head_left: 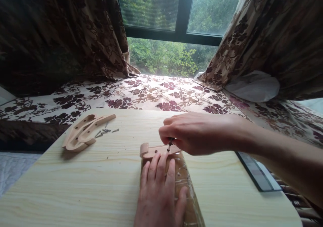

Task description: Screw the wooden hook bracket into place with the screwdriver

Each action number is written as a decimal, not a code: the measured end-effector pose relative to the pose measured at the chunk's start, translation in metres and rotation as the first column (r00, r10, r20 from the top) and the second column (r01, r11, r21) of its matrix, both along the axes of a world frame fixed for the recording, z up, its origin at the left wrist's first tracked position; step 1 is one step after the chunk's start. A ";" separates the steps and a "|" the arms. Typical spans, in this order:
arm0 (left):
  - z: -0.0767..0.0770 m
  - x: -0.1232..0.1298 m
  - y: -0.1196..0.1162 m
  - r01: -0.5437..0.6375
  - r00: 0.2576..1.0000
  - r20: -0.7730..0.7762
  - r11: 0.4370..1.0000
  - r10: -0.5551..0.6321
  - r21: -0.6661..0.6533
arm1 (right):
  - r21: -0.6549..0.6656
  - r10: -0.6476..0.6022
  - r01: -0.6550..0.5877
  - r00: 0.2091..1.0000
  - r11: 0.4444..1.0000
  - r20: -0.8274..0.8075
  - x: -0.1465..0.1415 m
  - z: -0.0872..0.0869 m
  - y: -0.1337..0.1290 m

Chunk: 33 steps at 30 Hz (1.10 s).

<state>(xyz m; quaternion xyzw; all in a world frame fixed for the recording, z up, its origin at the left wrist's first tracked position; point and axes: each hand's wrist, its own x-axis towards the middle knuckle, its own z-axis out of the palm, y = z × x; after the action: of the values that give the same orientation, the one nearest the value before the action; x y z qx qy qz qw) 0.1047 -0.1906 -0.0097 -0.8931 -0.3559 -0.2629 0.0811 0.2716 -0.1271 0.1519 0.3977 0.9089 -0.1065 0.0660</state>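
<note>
My left hand (159, 193) lies flat, fingers spread, on a brown block (186, 186) wrapped in clear tape or plastic. Its fingertips reach the lower edge of a pale wooden piece (151, 151) with a curled end and dark holes, lying across the block's far end. My right hand (181, 133) is closed above that piece, round what looks like a small screwdriver (170, 144). Only the thin dark shaft shows, pointing down at a hole in the wood; the handle is hidden in the fist.
Curved wooden pieces (82, 136) with holes lie at the table's back left, with several loose screws (103, 131) beside them. A dark-framed flat panel (259, 173) lies at the right edge of the light wooden table (101, 190). Beyond are a flower-patterned ledge (161, 92) and curtains.
</note>
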 end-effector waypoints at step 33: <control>-0.001 0.001 -0.004 -0.008 0.999 0.030 0.995 0.011 -0.098 | 0.072 -0.066 0.056 0.987 0.996 0.146 -0.016 0.006 -0.007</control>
<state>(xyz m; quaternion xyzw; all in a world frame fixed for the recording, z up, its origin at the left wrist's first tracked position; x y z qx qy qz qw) 0.1055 -0.1946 -0.0105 -0.8901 -0.3739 -0.2585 0.0333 0.2553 -0.1341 0.1577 0.4342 0.8920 -0.0476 0.1166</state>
